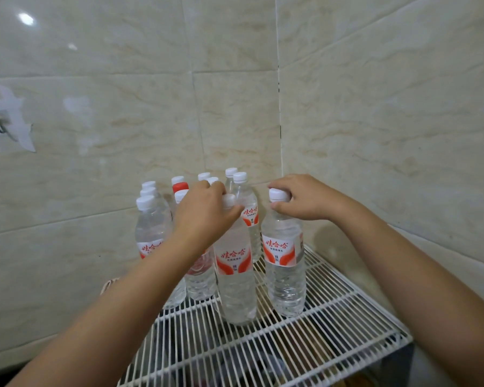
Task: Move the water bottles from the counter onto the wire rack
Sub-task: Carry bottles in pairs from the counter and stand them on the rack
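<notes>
A white wire rack (347,325) fills the lower middle, set into a tiled corner. Several clear water bottles with white caps and red-and-white labels stand upright on it. My left hand (204,210) grips the neck and cap of the front middle bottle (236,277). My right hand (305,198) holds the cap of the front right bottle (284,263). Both bottles rest with their bases on the rack. Behind them stand more bottles, among them a left one (151,227) and a back one (245,196). One bottle has a red cap (180,187).
Beige marble tile walls meet in a corner (280,135) right behind the bottles. A stuck-on wall hook (0,127) sits at the far left. The near part of the rack is bare wire, with dark items dimly seen underneath.
</notes>
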Action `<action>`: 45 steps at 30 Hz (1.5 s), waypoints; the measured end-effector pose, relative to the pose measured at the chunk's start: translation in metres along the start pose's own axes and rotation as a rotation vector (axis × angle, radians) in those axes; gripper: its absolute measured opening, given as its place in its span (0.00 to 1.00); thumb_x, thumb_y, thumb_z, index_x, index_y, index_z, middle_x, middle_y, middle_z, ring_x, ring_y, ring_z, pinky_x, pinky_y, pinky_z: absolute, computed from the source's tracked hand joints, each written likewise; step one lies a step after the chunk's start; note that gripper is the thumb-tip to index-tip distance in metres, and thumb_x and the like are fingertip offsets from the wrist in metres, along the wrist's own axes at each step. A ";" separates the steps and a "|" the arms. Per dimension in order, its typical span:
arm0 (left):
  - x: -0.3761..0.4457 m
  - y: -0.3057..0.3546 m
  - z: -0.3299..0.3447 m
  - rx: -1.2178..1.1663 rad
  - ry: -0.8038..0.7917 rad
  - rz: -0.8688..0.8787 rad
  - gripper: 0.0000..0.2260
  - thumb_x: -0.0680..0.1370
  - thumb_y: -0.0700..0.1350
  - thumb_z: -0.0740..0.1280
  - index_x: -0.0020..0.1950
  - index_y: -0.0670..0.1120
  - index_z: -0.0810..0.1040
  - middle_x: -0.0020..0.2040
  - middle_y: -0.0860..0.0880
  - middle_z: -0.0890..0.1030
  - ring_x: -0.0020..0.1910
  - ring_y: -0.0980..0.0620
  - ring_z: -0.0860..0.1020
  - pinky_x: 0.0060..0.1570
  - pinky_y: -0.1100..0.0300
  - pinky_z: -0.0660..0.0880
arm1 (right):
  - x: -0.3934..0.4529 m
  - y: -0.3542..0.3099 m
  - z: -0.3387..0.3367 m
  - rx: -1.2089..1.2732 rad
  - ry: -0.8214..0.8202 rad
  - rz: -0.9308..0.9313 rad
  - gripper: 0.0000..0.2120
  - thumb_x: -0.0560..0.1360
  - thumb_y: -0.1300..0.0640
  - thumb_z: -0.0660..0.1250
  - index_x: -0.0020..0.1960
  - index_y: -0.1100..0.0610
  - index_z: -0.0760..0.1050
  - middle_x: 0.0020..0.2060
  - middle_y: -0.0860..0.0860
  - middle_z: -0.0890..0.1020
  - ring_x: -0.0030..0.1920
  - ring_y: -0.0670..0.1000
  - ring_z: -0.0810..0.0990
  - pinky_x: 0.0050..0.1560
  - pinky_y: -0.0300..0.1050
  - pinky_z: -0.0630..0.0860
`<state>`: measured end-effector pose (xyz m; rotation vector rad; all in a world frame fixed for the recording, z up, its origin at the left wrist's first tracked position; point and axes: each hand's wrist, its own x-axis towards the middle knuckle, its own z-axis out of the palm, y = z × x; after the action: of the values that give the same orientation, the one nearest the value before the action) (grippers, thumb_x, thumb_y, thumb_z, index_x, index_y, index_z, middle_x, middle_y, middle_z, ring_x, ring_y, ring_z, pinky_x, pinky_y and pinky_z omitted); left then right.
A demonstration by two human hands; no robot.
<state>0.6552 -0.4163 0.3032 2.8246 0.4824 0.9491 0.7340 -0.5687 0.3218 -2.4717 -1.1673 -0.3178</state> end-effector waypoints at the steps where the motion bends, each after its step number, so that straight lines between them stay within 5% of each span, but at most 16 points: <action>1: -0.001 0.002 0.001 0.019 0.007 0.018 0.19 0.74 0.55 0.65 0.57 0.43 0.74 0.55 0.45 0.75 0.47 0.49 0.72 0.44 0.58 0.69 | 0.000 0.001 -0.001 0.016 -0.005 0.001 0.15 0.75 0.57 0.63 0.59 0.64 0.74 0.57 0.59 0.78 0.57 0.57 0.76 0.58 0.51 0.72; 10: -0.001 0.005 -0.018 -0.202 -0.156 -0.002 0.18 0.76 0.45 0.67 0.65 0.43 0.74 0.59 0.43 0.79 0.57 0.45 0.77 0.55 0.53 0.74 | 0.006 0.000 -0.003 0.033 0.090 0.063 0.18 0.72 0.53 0.69 0.60 0.58 0.76 0.57 0.55 0.80 0.56 0.54 0.77 0.50 0.41 0.70; 19: 0.031 0.006 0.003 -0.001 -0.147 0.017 0.15 0.77 0.45 0.65 0.60 0.39 0.75 0.60 0.41 0.78 0.60 0.43 0.75 0.54 0.54 0.72 | 0.042 -0.006 0.000 0.085 -0.058 0.012 0.18 0.72 0.64 0.68 0.61 0.58 0.75 0.61 0.55 0.78 0.61 0.53 0.75 0.53 0.40 0.68; 22: 0.041 -0.001 0.004 0.086 -0.149 0.012 0.12 0.77 0.46 0.64 0.55 0.39 0.76 0.56 0.41 0.80 0.56 0.43 0.76 0.45 0.56 0.69 | 0.053 -0.005 0.006 0.109 -0.045 0.003 0.18 0.72 0.63 0.68 0.62 0.59 0.74 0.63 0.55 0.76 0.62 0.53 0.73 0.57 0.41 0.68; 32: 0.053 -0.018 0.015 0.193 -0.147 0.060 0.12 0.79 0.48 0.62 0.55 0.40 0.76 0.52 0.42 0.81 0.54 0.44 0.76 0.47 0.56 0.69 | 0.082 -0.001 0.032 0.307 0.054 -0.001 0.18 0.73 0.66 0.66 0.62 0.61 0.75 0.63 0.57 0.76 0.63 0.54 0.74 0.57 0.40 0.69; 38: 0.050 -0.019 0.022 0.127 -0.077 0.084 0.11 0.78 0.46 0.64 0.49 0.37 0.76 0.49 0.40 0.81 0.52 0.42 0.75 0.46 0.54 0.69 | 0.083 0.006 0.038 0.426 0.074 0.013 0.17 0.73 0.66 0.66 0.62 0.60 0.75 0.49 0.51 0.80 0.43 0.43 0.74 0.47 0.35 0.69; 41: 0.047 -0.021 0.026 0.102 -0.048 0.085 0.11 0.78 0.46 0.64 0.50 0.38 0.76 0.49 0.40 0.81 0.51 0.42 0.74 0.47 0.54 0.69 | 0.083 0.006 0.044 0.400 0.101 0.023 0.18 0.74 0.64 0.65 0.63 0.59 0.74 0.63 0.55 0.76 0.60 0.53 0.75 0.57 0.40 0.70; 45: 0.042 -0.021 0.027 0.207 -0.066 0.102 0.14 0.79 0.49 0.60 0.60 0.41 0.73 0.56 0.43 0.79 0.55 0.43 0.74 0.54 0.54 0.69 | 0.078 0.002 0.050 0.354 0.132 0.016 0.18 0.76 0.62 0.62 0.66 0.57 0.71 0.66 0.56 0.73 0.65 0.54 0.71 0.64 0.45 0.68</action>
<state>0.6975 -0.3826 0.3009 3.0818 0.4574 0.8667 0.7863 -0.4939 0.3046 -2.1187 -1.0479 -0.2413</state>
